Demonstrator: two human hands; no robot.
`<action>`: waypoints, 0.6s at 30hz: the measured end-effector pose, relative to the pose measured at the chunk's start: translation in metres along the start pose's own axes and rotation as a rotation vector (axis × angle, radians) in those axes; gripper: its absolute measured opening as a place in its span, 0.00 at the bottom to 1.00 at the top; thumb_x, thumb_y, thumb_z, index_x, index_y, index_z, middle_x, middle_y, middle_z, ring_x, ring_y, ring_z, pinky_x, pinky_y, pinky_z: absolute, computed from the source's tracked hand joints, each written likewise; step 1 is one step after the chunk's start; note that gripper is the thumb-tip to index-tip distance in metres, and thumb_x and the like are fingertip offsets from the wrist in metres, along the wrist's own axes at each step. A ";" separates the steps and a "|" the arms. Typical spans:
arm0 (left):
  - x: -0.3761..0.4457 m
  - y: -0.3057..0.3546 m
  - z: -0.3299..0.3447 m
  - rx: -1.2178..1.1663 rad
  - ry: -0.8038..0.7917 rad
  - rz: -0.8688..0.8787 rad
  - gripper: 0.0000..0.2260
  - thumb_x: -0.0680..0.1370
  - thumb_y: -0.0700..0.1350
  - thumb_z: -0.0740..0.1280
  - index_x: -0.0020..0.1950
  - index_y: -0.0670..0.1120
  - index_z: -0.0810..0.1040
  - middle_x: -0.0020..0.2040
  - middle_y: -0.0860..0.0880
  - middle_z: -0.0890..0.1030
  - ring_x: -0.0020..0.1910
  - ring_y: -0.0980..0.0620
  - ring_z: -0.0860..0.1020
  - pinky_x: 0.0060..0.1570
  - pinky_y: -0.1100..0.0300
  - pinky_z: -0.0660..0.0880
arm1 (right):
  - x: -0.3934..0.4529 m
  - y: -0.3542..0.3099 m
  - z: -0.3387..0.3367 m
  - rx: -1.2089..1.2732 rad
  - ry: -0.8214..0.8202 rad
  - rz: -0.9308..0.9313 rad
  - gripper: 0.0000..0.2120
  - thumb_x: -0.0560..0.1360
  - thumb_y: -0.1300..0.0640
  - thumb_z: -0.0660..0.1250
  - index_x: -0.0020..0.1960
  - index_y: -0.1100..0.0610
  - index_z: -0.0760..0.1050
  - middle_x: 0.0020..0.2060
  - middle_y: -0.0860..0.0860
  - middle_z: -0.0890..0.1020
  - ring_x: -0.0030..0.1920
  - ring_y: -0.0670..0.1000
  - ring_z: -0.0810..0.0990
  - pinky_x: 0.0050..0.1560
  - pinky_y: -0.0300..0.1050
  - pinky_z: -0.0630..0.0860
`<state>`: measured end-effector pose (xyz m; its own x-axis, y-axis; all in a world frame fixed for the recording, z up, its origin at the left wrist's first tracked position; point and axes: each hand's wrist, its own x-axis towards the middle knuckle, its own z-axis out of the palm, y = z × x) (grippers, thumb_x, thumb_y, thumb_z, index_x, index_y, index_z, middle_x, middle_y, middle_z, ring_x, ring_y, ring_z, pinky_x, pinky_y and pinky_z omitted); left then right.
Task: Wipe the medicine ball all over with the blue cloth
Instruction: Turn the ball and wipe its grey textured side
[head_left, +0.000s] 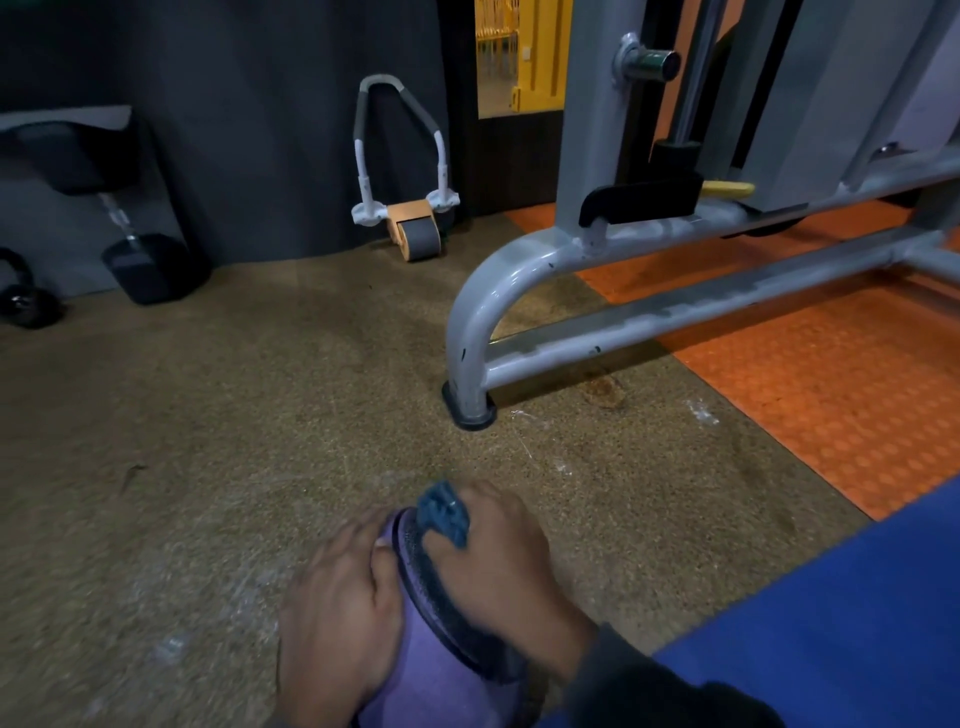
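A purple medicine ball with a dark band across it rests low at the bottom centre of the head view, partly cut off by the frame edge. My left hand grips its left side, fingers curled over the top. My right hand presses a bunched blue cloth against the ball's upper right part. Only a small wad of the cloth shows between my fingers. A dark sleeve covers my right wrist.
Speckled brown rubber floor spreads ahead. A grey machine frame stands close in front on the right, over orange matting. A blue mat lies at right. An ab roller, dumbbell and kettlebell line the far wall.
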<state>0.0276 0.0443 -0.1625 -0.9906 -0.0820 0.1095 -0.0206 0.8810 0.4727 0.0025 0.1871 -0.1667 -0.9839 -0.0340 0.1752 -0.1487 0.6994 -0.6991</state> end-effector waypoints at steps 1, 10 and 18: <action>0.000 0.000 0.000 -0.013 0.011 -0.011 0.20 0.80 0.49 0.52 0.67 0.50 0.75 0.68 0.53 0.75 0.67 0.51 0.72 0.66 0.53 0.68 | -0.007 -0.006 0.002 -0.029 0.023 -0.089 0.16 0.68 0.42 0.59 0.51 0.47 0.76 0.48 0.43 0.79 0.48 0.50 0.75 0.50 0.46 0.71; -0.013 0.013 -0.001 0.081 -0.011 -0.183 0.22 0.80 0.52 0.47 0.73 0.55 0.66 0.73 0.56 0.67 0.71 0.51 0.64 0.69 0.53 0.62 | 0.031 0.016 -0.009 0.149 -0.199 0.388 0.12 0.72 0.44 0.65 0.45 0.52 0.77 0.40 0.48 0.82 0.43 0.53 0.81 0.46 0.47 0.78; -0.002 0.013 -0.001 0.098 -0.032 -0.197 0.21 0.80 0.51 0.48 0.71 0.55 0.68 0.71 0.57 0.70 0.68 0.53 0.69 0.65 0.52 0.67 | -0.013 -0.015 0.002 -0.098 -0.008 -0.135 0.23 0.67 0.39 0.56 0.57 0.45 0.75 0.53 0.41 0.77 0.52 0.51 0.74 0.52 0.48 0.73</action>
<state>0.0299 0.0553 -0.1557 -0.9698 -0.2439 -0.0048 -0.2260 0.8907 0.3944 0.0168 0.1760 -0.1597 -0.9564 -0.1381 0.2575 -0.2699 0.7546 -0.5981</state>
